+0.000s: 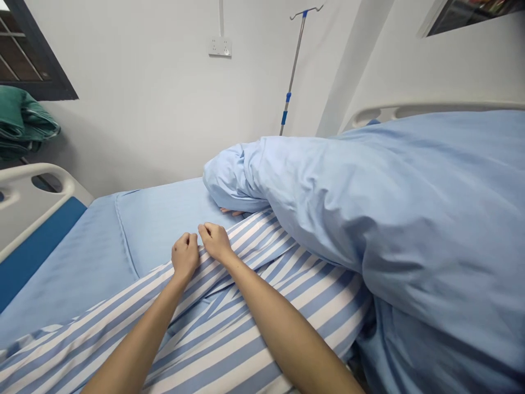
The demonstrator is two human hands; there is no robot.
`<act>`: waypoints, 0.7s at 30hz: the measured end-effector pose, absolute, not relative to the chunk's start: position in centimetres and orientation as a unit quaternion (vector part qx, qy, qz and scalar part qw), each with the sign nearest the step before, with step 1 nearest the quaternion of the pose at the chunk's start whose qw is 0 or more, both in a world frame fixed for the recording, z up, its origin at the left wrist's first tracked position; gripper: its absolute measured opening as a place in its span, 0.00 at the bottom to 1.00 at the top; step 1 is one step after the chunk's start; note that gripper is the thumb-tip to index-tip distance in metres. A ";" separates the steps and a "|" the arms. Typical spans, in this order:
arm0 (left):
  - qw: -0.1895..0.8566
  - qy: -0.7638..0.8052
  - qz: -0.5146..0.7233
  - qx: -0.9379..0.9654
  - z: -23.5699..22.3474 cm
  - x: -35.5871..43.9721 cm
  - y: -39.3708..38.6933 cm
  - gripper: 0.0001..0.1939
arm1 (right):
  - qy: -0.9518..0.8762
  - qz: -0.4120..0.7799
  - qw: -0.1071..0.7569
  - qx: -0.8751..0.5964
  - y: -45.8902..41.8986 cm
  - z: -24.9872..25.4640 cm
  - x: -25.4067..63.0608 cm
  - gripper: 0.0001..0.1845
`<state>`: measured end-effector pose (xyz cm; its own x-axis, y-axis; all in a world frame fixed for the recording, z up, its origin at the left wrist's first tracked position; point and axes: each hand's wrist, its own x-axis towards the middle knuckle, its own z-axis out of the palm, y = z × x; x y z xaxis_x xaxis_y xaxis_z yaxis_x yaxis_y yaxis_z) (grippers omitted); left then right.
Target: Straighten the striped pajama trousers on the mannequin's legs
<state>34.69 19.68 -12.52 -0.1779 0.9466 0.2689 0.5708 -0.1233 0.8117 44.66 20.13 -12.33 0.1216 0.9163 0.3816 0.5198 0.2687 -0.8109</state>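
Observation:
Blue-and-white striped cloth (246, 350) lies in long folds across the near side of the bed. Both my hands are at its far edge, close together. My left hand (185, 253) is closed in a fist on the cloth's edge. Just right of it, my right hand (214, 241) is also curled shut, at the same edge. The fingertips of both are hidden. A bulky light blue quilt (311, 191) is heaped on the right and covers part of the striped cloth. What look like fingertips (232, 212) peek out beneath the quilt's left end.
Light blue sheet (164, 213) covers the mattress. A bed end board (33, 202) stands at left, another board (435, 106) at the far right. Behind the quilt rises an IV pole (295, 65). A green folded bundle (22, 117) sits by the window.

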 end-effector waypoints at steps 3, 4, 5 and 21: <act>0.273 0.588 0.534 0.543 -10.3 36.0 20.7 0.20 | -0.603 0.247 0.531 -0.542 20.5 -12.3 45.0 0.22; 0.298 0.568 0.564 0.521 -9.7 36.5 21.0 0.21 | -0.592 0.263 0.542 -0.535 20.7 -12.2 45.2 0.22; 0.320 0.551 0.585 0.502 -9.3 37.1 21.2 0.20 | -0.582 0.278 0.551 -0.529 20.9 -12.2 45.3 0.22; 0.171 0.602 0.421 0.656 -12.8 38.0 19.8 0.14 | -0.670 0.050 0.425 -0.607 19.2 -10.0 46.2 0.16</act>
